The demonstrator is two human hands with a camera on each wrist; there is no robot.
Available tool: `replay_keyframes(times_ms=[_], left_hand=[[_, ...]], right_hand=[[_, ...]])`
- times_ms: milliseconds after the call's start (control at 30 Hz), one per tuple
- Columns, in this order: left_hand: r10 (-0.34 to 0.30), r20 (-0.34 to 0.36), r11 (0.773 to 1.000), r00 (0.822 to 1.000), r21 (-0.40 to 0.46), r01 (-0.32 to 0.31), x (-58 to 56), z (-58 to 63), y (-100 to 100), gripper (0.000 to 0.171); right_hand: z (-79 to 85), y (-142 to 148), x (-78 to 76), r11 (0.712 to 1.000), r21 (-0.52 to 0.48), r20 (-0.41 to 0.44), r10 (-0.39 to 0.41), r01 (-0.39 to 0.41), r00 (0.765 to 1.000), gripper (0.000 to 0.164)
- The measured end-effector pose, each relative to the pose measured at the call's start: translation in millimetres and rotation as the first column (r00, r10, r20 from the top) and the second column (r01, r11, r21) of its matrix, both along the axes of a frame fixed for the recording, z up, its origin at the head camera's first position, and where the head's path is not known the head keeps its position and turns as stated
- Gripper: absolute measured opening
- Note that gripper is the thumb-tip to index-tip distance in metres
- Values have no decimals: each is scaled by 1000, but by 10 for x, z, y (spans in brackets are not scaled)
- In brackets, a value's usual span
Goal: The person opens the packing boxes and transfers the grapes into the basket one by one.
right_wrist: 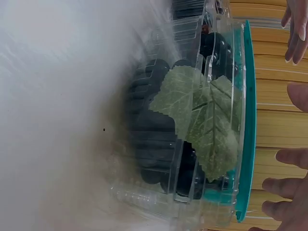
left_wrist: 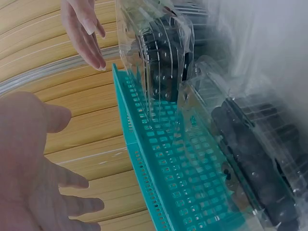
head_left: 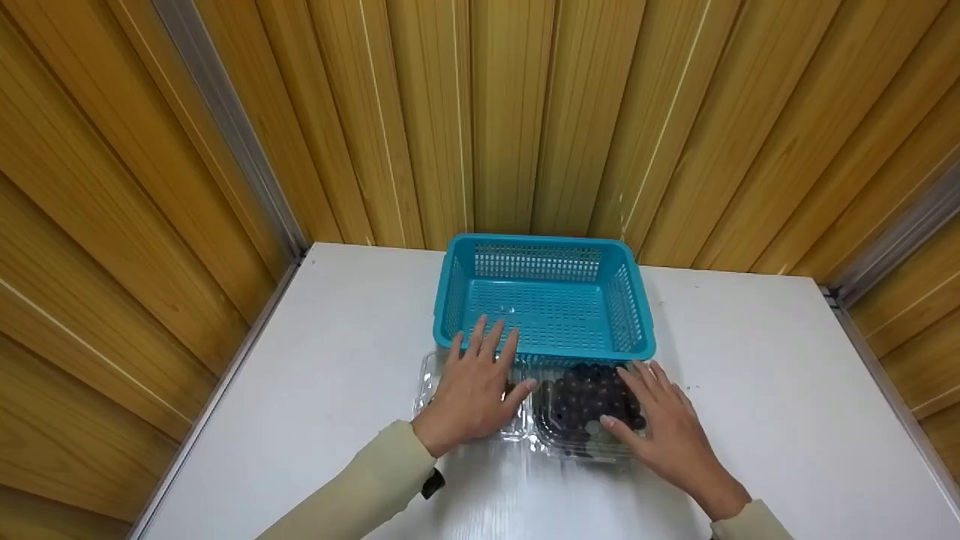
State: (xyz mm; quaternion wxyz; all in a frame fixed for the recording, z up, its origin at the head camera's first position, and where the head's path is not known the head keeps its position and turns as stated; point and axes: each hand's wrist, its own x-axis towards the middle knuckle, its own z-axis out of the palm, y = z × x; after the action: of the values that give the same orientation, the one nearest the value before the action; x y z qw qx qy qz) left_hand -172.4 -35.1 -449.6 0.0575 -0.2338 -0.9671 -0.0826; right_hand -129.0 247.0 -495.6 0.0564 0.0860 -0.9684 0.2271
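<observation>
My two sleeves (head_left: 375, 480) are closest to me, pale and creamy, coming in over the near edge of the white table (head_left: 765, 390). My left hand (head_left: 472, 394) lies flat on the clear lid (head_left: 435, 379) of the plastic box, with the fingers straight and spread. The fingertips reach up to the near rim of the blue basket (head_left: 544, 296). My right hand (head_left: 664, 420) is flat too, fingers relaxed, resting on the right side of the clear box (head_left: 581, 442). Neither hand is squeezing anything.

The clear box sits near the middle of the table, a bit toward the near edge, and its far side touches the basket. The box is flipped open, so the lid lies on the left and the tray part lies on the right. The tray is full of dark round grapes (head_left: 592, 397). From my right wrist view I can see a green leaf (right_wrist: 204, 120) tucked against the grapes inside the clear wall.

The blue basket stands just behind the box, close to the far edge of the table. It has little holes all over its sides and bottom. It blocks the way straight ahead of my fingers.

Behind the table and on both sides is a wall (head_left: 510, 112) of yellow-brown wooden boards. Grey metal strips (head_left: 225, 127) run down it at the left and right corners.
</observation>
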Motion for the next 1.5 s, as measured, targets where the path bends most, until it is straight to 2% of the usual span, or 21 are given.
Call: replay_keyframes(times_ms=[233,367,567,867,1267,1500], left_hand=[[-7,14,1000,1000,16,7,25,-55,-1,71],[-8,22,1000,1000,11,8,33,-68,8,70],[-25,-3,1000,1000,19,25,45,-112,8,67],[-33,-20,999,999,33,34,58,-154,25,63],[-59,-126,995,990,69,68,92,-203,44,53],[-98,-107,989,989,98,109,104,-214,39,45]], right_hand=[[-80,22,17,999,-15,-66,39,-40,997,81],[-102,35,13,999,-14,-60,46,-47,997,82],[-133,49,3,999,-6,-34,49,-49,998,86],[-183,70,8,998,19,-55,57,-56,997,89],[-228,80,8,998,15,-49,62,-61,997,94],[-261,91,2,997,25,-43,76,-75,996,102]])
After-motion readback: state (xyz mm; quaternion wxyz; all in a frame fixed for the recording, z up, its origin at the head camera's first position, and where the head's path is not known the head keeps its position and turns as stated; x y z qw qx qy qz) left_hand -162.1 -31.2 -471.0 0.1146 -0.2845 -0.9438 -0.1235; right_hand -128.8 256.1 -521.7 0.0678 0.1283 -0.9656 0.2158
